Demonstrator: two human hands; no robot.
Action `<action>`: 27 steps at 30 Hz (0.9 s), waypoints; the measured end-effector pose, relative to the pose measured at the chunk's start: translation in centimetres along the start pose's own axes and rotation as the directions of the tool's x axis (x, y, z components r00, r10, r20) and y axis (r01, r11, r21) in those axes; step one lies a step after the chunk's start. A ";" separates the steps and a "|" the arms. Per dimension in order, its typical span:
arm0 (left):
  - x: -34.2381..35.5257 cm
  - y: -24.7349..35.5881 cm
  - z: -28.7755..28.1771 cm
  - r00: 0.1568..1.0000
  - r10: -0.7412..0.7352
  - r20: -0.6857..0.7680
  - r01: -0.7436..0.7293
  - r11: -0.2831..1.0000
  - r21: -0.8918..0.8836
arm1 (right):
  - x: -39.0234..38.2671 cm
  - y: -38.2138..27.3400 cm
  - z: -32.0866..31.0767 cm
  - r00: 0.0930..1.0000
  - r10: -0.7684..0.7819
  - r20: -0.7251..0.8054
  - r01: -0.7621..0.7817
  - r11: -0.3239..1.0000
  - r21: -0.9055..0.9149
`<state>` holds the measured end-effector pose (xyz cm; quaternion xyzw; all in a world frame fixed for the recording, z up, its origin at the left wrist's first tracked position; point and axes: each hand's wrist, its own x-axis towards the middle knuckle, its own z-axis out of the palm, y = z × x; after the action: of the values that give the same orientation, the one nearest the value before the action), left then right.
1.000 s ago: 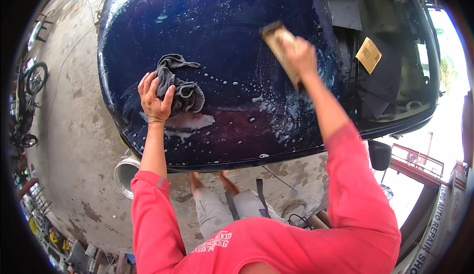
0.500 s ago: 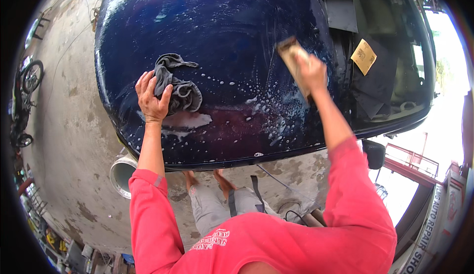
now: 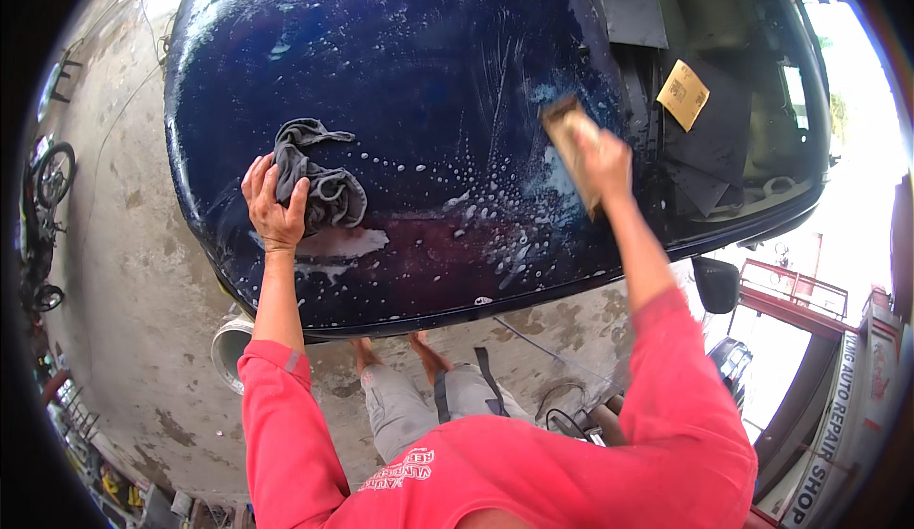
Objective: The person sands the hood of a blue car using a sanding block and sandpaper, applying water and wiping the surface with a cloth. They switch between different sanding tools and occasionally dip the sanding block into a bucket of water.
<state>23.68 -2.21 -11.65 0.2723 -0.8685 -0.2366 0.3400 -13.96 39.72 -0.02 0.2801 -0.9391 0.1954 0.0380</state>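
Observation:
A dark blue car hood [image 3: 400, 81], wet and spotted with suds and droplets, spreads out in front of me. My left hand [image 3: 276, 207] rests near its left side, fingers curled against a crumpled dark grey rag [image 3: 333, 196]. Toward the windshield, my right hand [image 3: 607, 167] grips a long, narrow sanding block [image 3: 568, 134] with a brown end, pressed down on the wet paint. The hand is slightly blurred. Pale bluish patches show around the block, and a dull reddish area lies along the hood's near side.
Dark sandpaper sheets [image 3: 633, 12] and a tan sandpaper piece [image 3: 684, 96] lie by the windshield. A side mirror [image 3: 715, 284] sticks out at the right. Below the hood's left corner is a round white container [image 3: 231, 353] on the concrete floor [image 3: 133, 243].
My right hand has slid the sanding block nearer to me and a little toward the windshield. My left hand stays at the rag. The whole view has shifted slightly.

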 end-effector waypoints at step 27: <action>0.1 0.4 0.1 1.000 -0.017 0.006 0.016 0.999 0.046 | -13.5 1.1 -3.3 0.995 0.095 0.037 -0.098 0.988 0.117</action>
<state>23.39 -1.95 -11.47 0.2864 -0.8725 -0.2205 0.3288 -3.32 48.78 0.16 0.2392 -0.9387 0.2483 -0.0032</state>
